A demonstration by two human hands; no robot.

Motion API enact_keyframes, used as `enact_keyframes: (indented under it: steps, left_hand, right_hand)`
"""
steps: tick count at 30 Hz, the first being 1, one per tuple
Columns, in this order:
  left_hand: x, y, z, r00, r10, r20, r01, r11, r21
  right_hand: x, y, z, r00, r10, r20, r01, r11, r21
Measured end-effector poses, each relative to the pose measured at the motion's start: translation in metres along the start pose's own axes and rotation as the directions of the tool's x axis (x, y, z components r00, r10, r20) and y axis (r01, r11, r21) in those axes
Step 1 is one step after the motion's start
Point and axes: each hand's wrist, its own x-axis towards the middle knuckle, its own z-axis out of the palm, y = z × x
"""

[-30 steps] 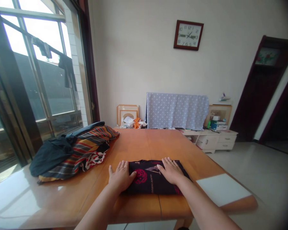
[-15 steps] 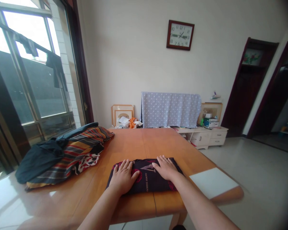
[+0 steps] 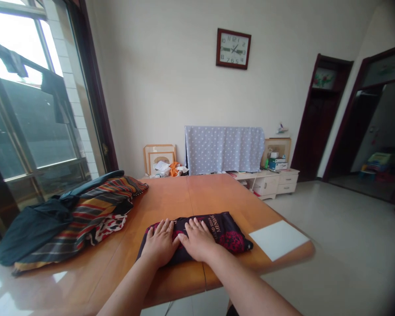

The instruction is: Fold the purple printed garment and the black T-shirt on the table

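Note:
A folded black garment with red print [image 3: 225, 230] lies near the front edge of the orange wooden table [image 3: 204, 195]. My left hand [image 3: 160, 243] rests flat on its left end, fingers spread. My right hand [image 3: 197, 240] lies flat beside it on the garment's middle, fingers stretched out. The two hands almost touch. Neither hand grips anything.
A pile of striped and dark clothes [image 3: 72, 213] covers the table's left side. A white sheet [image 3: 278, 239] lies at the right front corner. Beyond the table stand a low white cabinet [image 3: 276, 184], a dotted cloth [image 3: 224, 149], picture frames [image 3: 158, 153] and a wall clock [image 3: 233, 48].
My right hand slid left along the garment to sit next to my left hand. The garment's right end now lies uncovered and slightly turned. The view swung to the right.

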Motion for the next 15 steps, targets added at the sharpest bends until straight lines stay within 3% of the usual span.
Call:
enact_keyframes:
  steps: [3, 10, 15]
  left_hand:
    - [0.001, -0.002, 0.002, 1.0, 0.007, 0.001, -0.007, 1.0, 0.016]
    - [0.001, 0.0, -0.003, 0.999, 0.048, 0.022, -0.049, 0.998, 0.039]
    - [0.0, 0.002, -0.006, 0.999, 0.04, 0.026, -0.041, 0.998, 0.039]
  right_hand:
    - [-0.011, 0.006, 0.001, 1.0, 0.03, -0.003, -0.03, 1.0, -0.005]
    - [-0.033, 0.069, -0.02, 0.979, 0.195, -0.055, -0.198, 0.978, -0.07]
    - [-0.04, 0.098, -0.041, 0.969, 0.228, -0.097, -0.23, 0.973, -0.015]
